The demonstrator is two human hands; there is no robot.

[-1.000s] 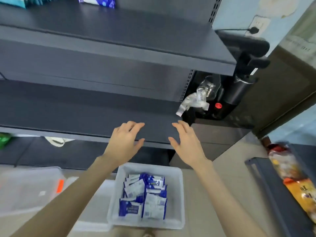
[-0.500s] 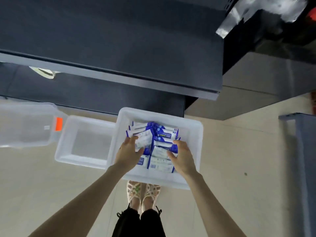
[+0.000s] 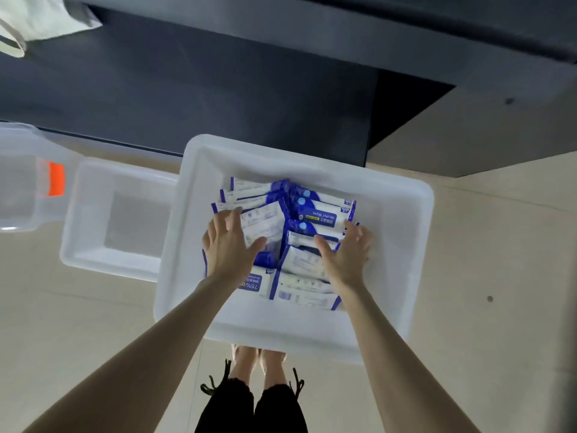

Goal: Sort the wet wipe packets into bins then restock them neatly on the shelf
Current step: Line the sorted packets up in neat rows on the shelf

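A large white bin [image 3: 406, 245] stands on the floor below me and holds several blue-and-white wet wipe packets [image 3: 321, 214] packed in two columns. My left hand [image 3: 228, 245] lies on the left column, its fingers stretched over a white packet back and its thumb spread out. At the right column my right hand [image 3: 346, 254] has its thumb on top of a packet while its fingers curl round the packets' right edge. The dark shelf [image 3: 218, 89] runs along behind the bin.
A smaller white bin [image 3: 93, 214] with nothing in it sits to the left, touching the large one. Further left is a clear container [image 3: 22, 182] with an orange latch. A pale cloth bag [image 3: 40, 17] lies on the low shelf. My feet [image 3: 256, 357] are just under the bin's near edge.
My view dropped from the shelf to the floor bin. Both hands came down from shelf height into the bin and now rest on the packets.
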